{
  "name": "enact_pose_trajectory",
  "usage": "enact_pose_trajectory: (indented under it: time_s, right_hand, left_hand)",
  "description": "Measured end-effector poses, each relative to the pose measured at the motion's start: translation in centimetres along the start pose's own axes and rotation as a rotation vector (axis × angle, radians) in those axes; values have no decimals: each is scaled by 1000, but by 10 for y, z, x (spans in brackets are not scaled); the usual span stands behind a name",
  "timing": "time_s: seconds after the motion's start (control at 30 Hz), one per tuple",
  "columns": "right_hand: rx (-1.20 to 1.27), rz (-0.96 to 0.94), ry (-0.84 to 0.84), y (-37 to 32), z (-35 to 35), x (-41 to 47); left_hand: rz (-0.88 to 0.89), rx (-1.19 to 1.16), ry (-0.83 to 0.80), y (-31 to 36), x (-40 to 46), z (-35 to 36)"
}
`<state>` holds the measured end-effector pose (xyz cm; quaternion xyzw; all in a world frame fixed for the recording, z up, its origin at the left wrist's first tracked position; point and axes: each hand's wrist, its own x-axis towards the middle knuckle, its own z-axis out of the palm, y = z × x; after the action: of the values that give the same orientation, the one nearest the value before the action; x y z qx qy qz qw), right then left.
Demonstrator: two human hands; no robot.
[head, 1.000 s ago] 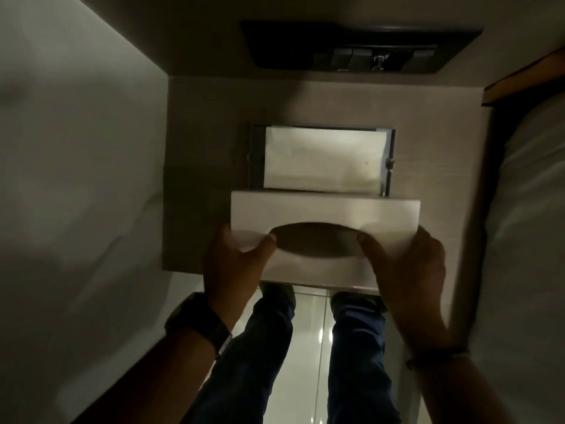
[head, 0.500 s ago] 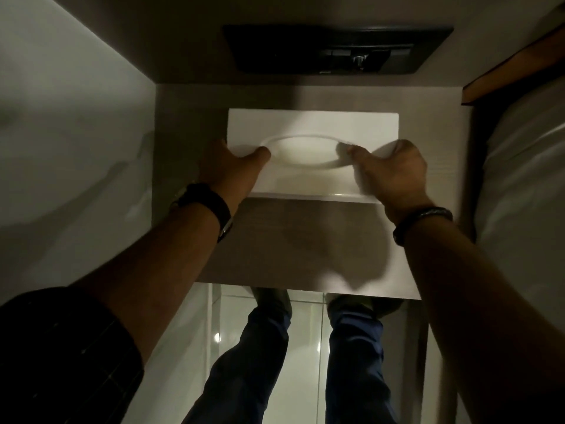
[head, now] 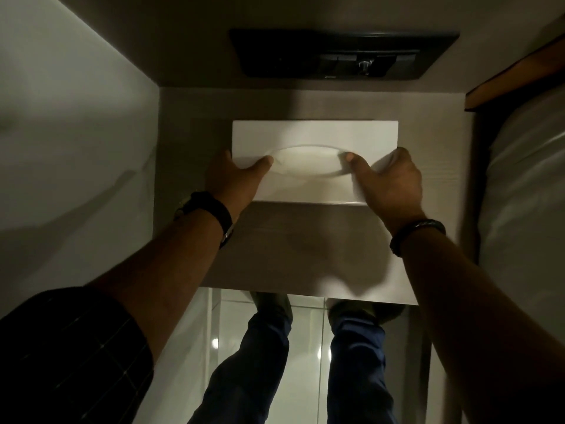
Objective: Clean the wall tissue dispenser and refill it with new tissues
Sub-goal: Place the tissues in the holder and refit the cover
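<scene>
In the head view, the white dispenser cover [head: 315, 142] sits flat against the grey panel [head: 305, 249] in the centre of the frame, its oval slot [head: 305, 162] showing pale tissue. The left hand [head: 234, 179] grips the cover's left edge, thumb lying at the slot's left end, fingers hidden behind the edge. The right hand [head: 388, 182] grips the lower right corner, thumb at the slot's right end. Both forearms reach up from the lower corners, a watch [head: 211, 209] on the left wrist and a bracelet [head: 417, 232] on the right. A black plate [head: 342, 53] sits upper centre.
</scene>
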<state>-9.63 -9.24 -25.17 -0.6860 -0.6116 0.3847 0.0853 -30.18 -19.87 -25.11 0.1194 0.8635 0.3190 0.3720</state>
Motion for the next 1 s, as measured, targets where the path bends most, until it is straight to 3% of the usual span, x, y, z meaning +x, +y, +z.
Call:
enact_pose_trajectory:
  time_s: [0.33,0.4,0.47,0.53,0.8,1.0]
  right_hand:
    - [-137,26,-105,7,1,6]
    - [-176,15,-102,6,0,5]
    - [-287,-37,-49,6,1,1]
    - [-434,-144,23,8,2,-4]
    - [-706,-554,-80,21,-9,8]
    - [-669,-542,-115,15,-10,6]
  left_hand:
    - [98,48,-60,0,-2,8]
    - [217,312,-17,-4,-4,10]
    - [469,700,68,-9,-7,10]
    - [676,873,13,-10,-4,7]
    - [957,1091,-57,-12,8,-4]
    - [1049,1058,-29,-17,18,-8]
